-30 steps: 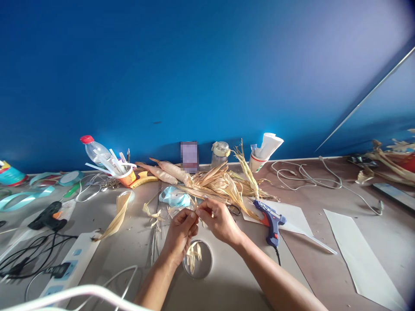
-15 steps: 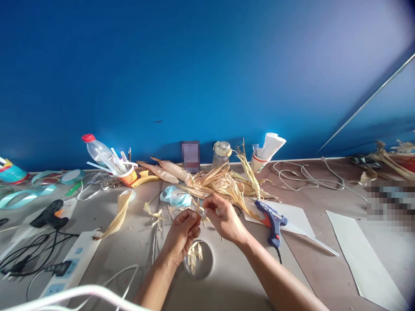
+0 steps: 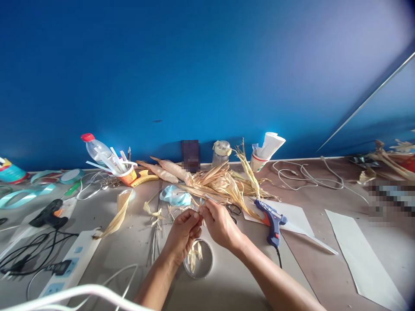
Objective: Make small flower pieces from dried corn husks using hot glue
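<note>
My left hand (image 3: 186,233) is closed in a pinch on a small piece of dried corn husk, mostly hidden by the fingers. Against it, fingertips meeting, my right hand (image 3: 223,224) pinches at the same husk piece. Just below my hands is a round, shallow dish (image 3: 212,261) with short husk strips (image 3: 195,255) in it. A heap of dried corn husks (image 3: 220,183) lies behind my hands. Beside my right hand shows the black handle of what look like scissors (image 3: 234,210). A light-blue ribbon bundle (image 3: 175,195) lies behind my left hand.
At right, a blue glue gun (image 3: 275,224) rests over white paper (image 3: 296,216). On the left are a power strip (image 3: 73,261), a black glue gun (image 3: 50,214) and a cup of white sticks (image 3: 128,177). A lidded jar (image 3: 221,154) stands by the blue wall.
My right hand has shifted slightly left and down, its fingertips closing in on those of my left hand. The scissors handle beside it shows more now. My left hand has barely moved.
</note>
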Tool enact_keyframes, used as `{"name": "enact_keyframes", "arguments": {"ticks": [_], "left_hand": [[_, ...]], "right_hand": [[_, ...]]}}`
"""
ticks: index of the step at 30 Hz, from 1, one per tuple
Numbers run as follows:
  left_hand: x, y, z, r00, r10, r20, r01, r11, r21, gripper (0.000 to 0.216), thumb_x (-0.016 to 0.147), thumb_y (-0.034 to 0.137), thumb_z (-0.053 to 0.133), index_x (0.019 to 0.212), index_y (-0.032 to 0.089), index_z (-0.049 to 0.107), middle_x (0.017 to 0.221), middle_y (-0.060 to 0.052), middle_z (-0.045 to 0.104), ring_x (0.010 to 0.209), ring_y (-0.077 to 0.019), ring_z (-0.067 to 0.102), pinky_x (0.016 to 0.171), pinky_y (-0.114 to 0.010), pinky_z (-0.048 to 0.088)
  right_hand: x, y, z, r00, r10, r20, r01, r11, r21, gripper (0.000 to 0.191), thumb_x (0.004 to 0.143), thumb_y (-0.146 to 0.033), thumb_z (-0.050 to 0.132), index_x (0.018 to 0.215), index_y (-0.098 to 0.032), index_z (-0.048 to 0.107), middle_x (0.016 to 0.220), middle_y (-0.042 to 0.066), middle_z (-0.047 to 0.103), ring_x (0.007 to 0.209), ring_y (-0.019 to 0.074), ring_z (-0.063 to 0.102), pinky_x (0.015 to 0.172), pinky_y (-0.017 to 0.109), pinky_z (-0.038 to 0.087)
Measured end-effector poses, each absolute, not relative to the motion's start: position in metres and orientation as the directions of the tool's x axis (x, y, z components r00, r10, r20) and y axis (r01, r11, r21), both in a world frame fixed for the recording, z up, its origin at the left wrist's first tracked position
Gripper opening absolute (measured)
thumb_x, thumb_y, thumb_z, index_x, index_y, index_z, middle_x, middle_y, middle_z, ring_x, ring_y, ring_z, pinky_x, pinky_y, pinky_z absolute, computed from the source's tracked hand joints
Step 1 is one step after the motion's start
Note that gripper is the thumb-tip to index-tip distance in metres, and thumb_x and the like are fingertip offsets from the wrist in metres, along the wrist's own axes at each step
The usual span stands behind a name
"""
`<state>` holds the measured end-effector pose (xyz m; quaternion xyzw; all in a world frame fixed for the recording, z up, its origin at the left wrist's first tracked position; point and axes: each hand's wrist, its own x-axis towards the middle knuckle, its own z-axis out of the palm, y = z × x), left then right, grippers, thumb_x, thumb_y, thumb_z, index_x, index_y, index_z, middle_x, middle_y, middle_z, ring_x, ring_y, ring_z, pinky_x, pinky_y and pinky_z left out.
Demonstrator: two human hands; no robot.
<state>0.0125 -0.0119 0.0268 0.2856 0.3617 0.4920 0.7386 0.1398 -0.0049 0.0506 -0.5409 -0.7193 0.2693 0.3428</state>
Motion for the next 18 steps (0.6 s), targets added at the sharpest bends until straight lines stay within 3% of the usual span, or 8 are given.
{"name": "enact_keyframes", "arguments": {"ticks": [10,18], "left_hand": [[0.009,-0.011,0.028,0.343,0.891,-0.299,-0.520,0.445,0.729,0.027,0.067,0.028,0.072,0.062,0.014,0.050,0.048,0.009,0.035,0.040,-0.0006,0.020,0.041,-0.016,0.017],[0.007,-0.009,0.023,0.258,0.923,-0.286,-0.529,0.383,0.757,0.027,0.070,0.031,0.070,0.062,0.013,0.051,0.057,0.005,0.049,0.041,-0.0001,0.022,0.041,-0.017,0.018]], "right_hand": [[0.143,-0.009,0.047,-0.295,0.906,0.303,0.706,0.420,-0.570,0.018,0.088,-0.016,0.034,0.076,-0.018,0.046,0.070,0.004,0.055,0.063,0.0159,0.052,0.059,0.026,0.038],[0.152,-0.002,0.058,-0.124,0.948,0.295,0.699,0.294,-0.652,0.023,0.088,-0.024,0.042,0.067,-0.019,0.050,0.066,0.001,0.057,0.057,0.0127,0.050,0.053,0.022,0.035]]}}
